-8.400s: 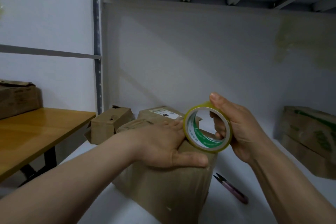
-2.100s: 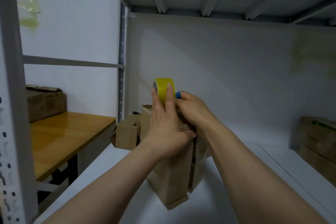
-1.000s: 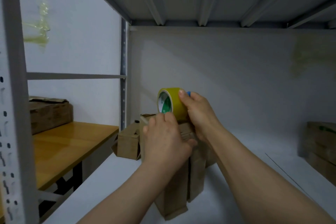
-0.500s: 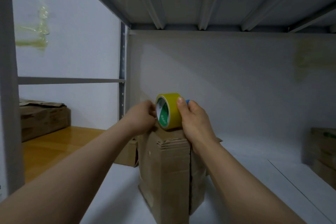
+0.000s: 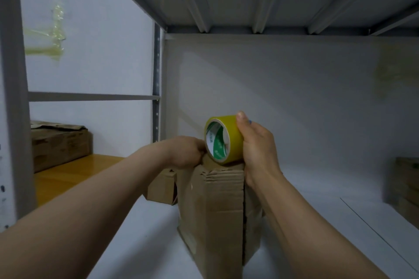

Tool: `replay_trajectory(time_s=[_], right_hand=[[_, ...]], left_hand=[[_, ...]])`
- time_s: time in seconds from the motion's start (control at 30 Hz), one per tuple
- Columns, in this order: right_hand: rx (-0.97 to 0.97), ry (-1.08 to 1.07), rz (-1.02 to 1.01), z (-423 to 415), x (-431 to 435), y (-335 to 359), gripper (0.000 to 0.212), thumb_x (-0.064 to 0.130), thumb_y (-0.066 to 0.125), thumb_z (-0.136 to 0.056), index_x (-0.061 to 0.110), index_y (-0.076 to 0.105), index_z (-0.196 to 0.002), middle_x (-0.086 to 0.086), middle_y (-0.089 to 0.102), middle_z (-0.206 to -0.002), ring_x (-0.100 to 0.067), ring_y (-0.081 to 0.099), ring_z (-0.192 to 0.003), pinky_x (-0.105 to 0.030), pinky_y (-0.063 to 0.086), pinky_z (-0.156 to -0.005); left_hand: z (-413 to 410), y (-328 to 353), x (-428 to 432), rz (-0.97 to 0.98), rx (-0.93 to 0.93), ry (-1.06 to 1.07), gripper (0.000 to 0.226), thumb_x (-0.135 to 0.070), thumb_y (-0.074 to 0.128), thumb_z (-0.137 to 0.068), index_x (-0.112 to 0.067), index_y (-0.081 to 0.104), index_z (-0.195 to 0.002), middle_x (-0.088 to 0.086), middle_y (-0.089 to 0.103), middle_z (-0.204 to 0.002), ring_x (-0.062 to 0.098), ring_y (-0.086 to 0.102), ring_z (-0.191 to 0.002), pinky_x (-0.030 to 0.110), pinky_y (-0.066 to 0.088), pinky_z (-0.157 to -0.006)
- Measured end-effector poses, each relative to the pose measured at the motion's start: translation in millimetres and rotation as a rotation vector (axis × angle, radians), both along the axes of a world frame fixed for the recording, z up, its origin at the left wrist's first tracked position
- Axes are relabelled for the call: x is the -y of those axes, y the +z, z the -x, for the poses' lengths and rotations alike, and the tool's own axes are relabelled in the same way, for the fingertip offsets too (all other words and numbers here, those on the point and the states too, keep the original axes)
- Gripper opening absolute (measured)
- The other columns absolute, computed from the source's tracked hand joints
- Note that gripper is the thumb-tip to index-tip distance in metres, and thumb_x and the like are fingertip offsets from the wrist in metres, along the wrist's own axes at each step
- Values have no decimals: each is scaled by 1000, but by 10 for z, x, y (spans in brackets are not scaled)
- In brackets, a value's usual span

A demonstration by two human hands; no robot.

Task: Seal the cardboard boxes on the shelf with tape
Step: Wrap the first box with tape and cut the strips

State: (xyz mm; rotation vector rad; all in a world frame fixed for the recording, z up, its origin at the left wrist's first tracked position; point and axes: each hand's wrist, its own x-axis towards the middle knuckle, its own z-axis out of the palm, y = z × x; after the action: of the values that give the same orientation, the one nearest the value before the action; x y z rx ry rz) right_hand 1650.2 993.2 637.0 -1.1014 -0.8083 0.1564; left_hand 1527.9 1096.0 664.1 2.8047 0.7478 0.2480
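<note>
Our right hand (image 5: pixel 256 149) wraps its fingers round the tape roll (image 5: pixel 223 140) (likely light and stiff, easy to hold) on top of the bendy cardboard box (image 5: pixel 213 210) on the shelf (image 5: pixel 306 210). Our left hand (image 5: pixel 186 152) curls beside it; we cannot tell what it holds.

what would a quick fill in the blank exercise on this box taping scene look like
1. The round tape roll gripped by the right hand is ____ on its outside.
2. The roll rests on the ____ of the upright brown cardboard box.
3. The left hand is at the box's top edge, on the roll's ____ side.
Missing words: yellow; top; left.
</note>
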Motion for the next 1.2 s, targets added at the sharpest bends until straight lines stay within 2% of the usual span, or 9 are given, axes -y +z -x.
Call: replay_trajectory(time_s=[0.07, 0.2, 0.3, 0.4, 0.5, 0.67, 0.87, 1.03, 1.2], right_hand=[[-33, 16, 10, -16, 36, -1, 60, 74, 66, -71, 15, 63, -82, -15, 60, -77, -30, 61, -73, -64, 52, -83], [-68, 95, 64, -45, 133, 4, 63, 64, 69, -76, 5, 73, -99, -21, 73, -98, -40, 71, -95, -61, 56, -89], [-85, 118, 60, -47, 163, 31, 62, 63, 69, -75, 7, 74, -102, -18, 75, -99, -37, 72, -96, -58, 56, -91], [-100, 112, 63, -25, 148, 52, 55, 60, 64, -87, 8, 73, -100, -16, 76, -96, -35, 73, -95, -56, 56, -93], [-14, 181, 102, -38, 207, 72, 57, 59, 63, -89, 6, 71, -105, -18, 74, -101, -36, 71, -97, -56, 54, -95], [373, 184, 165, -239, 485, -15, 36, 42, 60, -89, 6, 64, -88, -4, 60, -79, -20, 57, -78, -40, 45, -74], [80, 5, -138, -10, 297, -326, 25, 34, 56, -93, 17, 54, -74, -3, 52, -70, -19, 50, -70, -36, 41, -66], [18, -110, -115, 82, 189, -293, 32, 35, 52, -101, 14, 52, -77, 2, 53, -68, -10, 51, -65, -26, 42, -60], [-4, -4, -107, 18, 217, -279, 28, 32, 55, -100, 14, 54, -79, -4, 55, -75, -15, 53, -72, -36, 44, -69]], left_hand=[[57, -2, 23, 183, 17, -56, 36, -21, 43, -105, -22, 54, -139, 1, 61, -137, 19, 57, -123, 37, 40, -111], [169, -47, 136, 419, 150, -155, 25, -17, 45, -104, -32, 57, -120, -8, 66, -116, 12, 62, -113, 23, 48, -92], [215, -158, 353, 501, 358, -259, 57, -36, 75, -83, -34, 47, -133, -16, 64, -120, -2, 64, -101, 11, 49, -89], [135, -359, 476, 229, 371, -114, 117, -58, 85, -54, -33, 20, -148, -10, 60, -126, 13, 61, -112, 36, 49, -104], [-66, -465, 498, 10, 359, 49, 139, -70, 76, -45, -29, 2, -155, 4, 56, -137, 26, 57, -121, 45, 47, -106], [-97, -488, 436, 31, 373, 75, 142, -71, 79, -46, -32, -3, -155, 5, 52, -141, 28, 53, -125, 47, 45, -108], [-141, -480, 570, 10, 365, 62, 137, -59, 85, -62, -21, -5, -158, 10, 40, -150, 29, 37, -138, 47, 33, -117], [-136, -436, 587, 4, 327, 71, 141, -57, 83, -68, -15, -17, -157, 11, 30, -156, 31, 28, -143, 47, 26, -120], [-202, -455, 616, 10, 368, 120, 141, -62, 81, -68, -13, -17, -157, 14, 29, -156, 35, 26, -143, 49, 25, -120]])
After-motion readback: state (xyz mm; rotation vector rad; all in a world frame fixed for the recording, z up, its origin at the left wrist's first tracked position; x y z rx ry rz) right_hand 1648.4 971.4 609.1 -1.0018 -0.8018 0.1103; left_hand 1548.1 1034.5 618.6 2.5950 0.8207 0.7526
